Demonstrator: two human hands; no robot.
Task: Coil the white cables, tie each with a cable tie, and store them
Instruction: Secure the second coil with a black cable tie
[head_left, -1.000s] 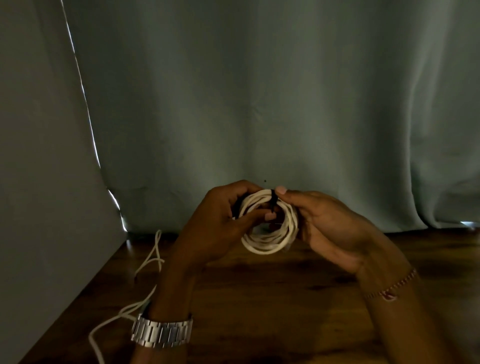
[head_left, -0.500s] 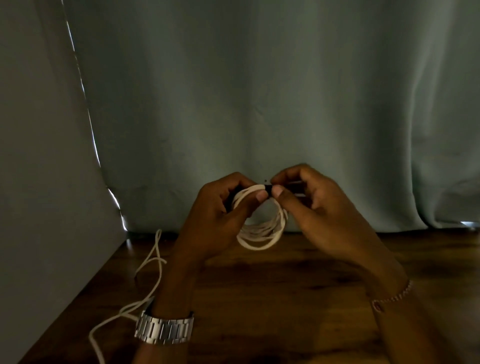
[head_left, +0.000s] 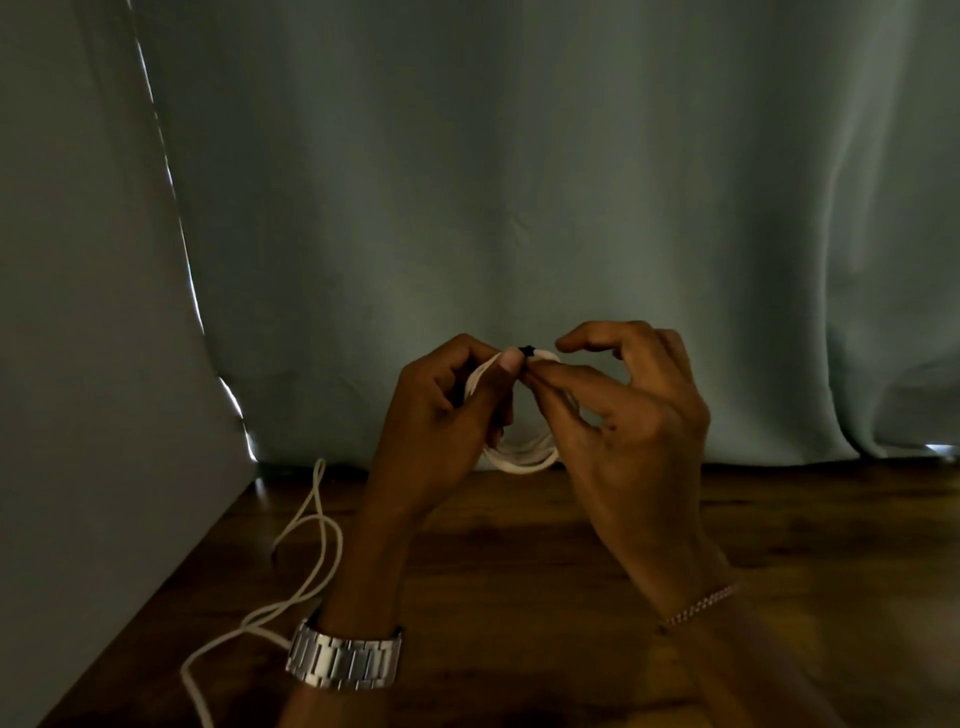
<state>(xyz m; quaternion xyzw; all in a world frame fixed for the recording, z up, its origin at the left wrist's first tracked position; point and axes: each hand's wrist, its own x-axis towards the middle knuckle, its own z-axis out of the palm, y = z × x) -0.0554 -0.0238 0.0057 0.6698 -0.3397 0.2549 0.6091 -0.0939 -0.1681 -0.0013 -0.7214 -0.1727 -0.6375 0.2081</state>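
White coiled cable (head_left: 522, 457) at frame centre carries a black cable tie (head_left: 527, 351); dark brown wood-grain counter (head_left: 519, 545) below; grey-green curtain (head_left: 519, 182) above; silver metal watch (head_left: 345, 660) lower left.

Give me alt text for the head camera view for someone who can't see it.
Two hands hold a white cable coil above a wooden table, left hand gripping it, right hand pinching a black tie at its top. A loose white cable lies left; curtain behind.
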